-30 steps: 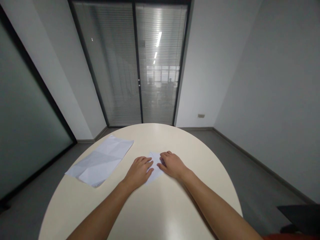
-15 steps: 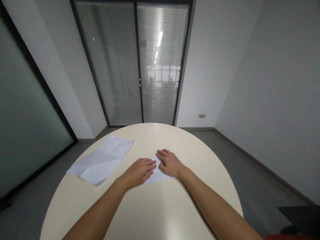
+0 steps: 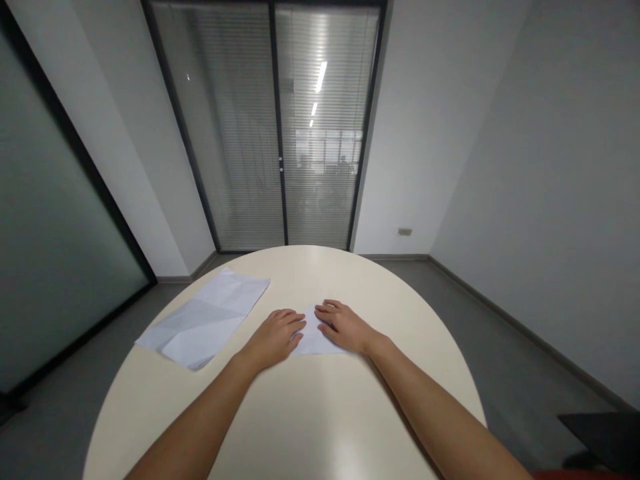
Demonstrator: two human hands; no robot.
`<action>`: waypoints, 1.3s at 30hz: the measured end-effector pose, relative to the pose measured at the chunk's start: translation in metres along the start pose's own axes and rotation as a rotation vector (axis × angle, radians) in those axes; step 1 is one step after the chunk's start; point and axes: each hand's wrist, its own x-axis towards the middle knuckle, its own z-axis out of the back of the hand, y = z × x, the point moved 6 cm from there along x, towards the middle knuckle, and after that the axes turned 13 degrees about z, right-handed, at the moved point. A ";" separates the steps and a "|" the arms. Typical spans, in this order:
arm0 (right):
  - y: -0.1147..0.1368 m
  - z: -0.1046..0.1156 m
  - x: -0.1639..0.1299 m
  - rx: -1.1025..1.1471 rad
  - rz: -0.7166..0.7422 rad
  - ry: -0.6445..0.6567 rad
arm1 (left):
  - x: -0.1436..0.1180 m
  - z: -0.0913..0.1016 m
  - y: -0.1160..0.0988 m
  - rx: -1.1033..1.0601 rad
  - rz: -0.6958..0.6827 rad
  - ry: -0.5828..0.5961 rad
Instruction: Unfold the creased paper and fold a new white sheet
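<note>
A small white sheet of paper (image 3: 313,337) lies flat on the round cream table (image 3: 300,413), partly covered from both sides. My left hand (image 3: 276,335) rests at its left edge, fingers stretched out and pointing right. On the right part of the paper lies my right hand (image 3: 345,325), palm down, with its fingers extended to the left. Between the two hands a strip of the paper shows. How the paper is folded beneath the hands is hidden.
Larger creased white sheets (image 3: 210,319) lie at the table's left side, reaching its edge. Behind the table stands a glass partition with blinds (image 3: 320,193). A dark flat object (image 3: 605,433) shows at the lower right.
The small paper has turned slightly, so its near edge now runs level. My left hand has slid a little left and up, widening the gap between the hands.
</note>
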 end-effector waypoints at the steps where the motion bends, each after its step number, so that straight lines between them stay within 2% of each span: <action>1: 0.002 0.001 0.001 -0.007 -0.004 0.005 | 0.001 0.001 0.001 -0.001 0.001 -0.009; 7: 0.010 0.004 0.004 -0.037 -0.066 0.041 | -0.001 0.002 -0.004 -0.063 -0.038 0.018; 12: 0.004 0.000 0.002 -0.038 -0.128 0.020 | -0.007 0.008 -0.011 -0.046 -0.060 0.059; 18: 0.001 -0.004 -0.003 0.107 -0.086 -0.029 | -0.005 0.006 -0.006 -0.011 -0.026 0.046; 23: 0.002 -0.009 -0.007 0.181 -0.112 0.072 | -0.005 0.005 0.000 -0.022 -0.002 0.029; 26: 0.002 -0.006 -0.008 0.173 -0.125 0.103 | -0.006 0.007 0.000 -0.033 -0.008 0.032; 32: 0.002 0.007 -0.008 0.123 -0.061 0.039 | -0.006 0.007 0.003 -0.110 0.020 0.023; 39: -0.013 0.010 -0.016 0.204 -0.087 0.022 | -0.004 0.009 0.006 -0.152 0.074 0.020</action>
